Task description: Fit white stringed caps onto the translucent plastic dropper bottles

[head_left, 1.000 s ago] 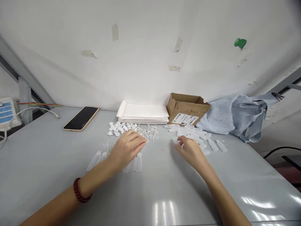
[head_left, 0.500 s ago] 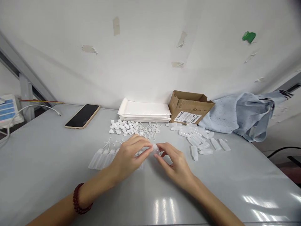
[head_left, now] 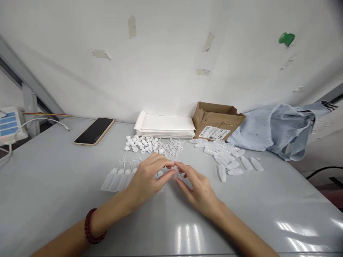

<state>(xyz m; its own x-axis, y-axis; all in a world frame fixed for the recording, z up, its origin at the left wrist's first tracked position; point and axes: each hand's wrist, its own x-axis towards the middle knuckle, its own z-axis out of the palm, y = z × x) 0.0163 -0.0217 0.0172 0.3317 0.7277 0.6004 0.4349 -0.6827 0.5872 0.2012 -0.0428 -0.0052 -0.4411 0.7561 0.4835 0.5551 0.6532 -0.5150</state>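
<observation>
A small clear plastic bottle (head_left: 177, 174) is between my two hands, mostly hidden by the fingers. My left hand (head_left: 150, 174) pinches it from the left with thumb and fingertips. From the right, my right hand (head_left: 199, 186) curls its thumb and fingers around it, the fingertips of both hands nearly meeting. Beside and partly behind my left hand lies a row of capped bottles (head_left: 115, 181) with thin white cords at their tops. Beyond the hands are a pile of small white caps (head_left: 142, 143) and a tangle of white cord pieces (head_left: 171, 147). Loose uncapped bottles (head_left: 225, 157) lie to the right.
A stack of white padded envelopes (head_left: 164, 125) and an open cardboard box (head_left: 218, 121) stand against the wall. A light blue cloth bag (head_left: 268, 132) sits at the back right. A phone (head_left: 94, 131) and a white cable (head_left: 40, 119) are at the left.
My right fingers have moved slightly left and up over the bottle's top, closer to my left fingertips. The white top seen before is now covered.
</observation>
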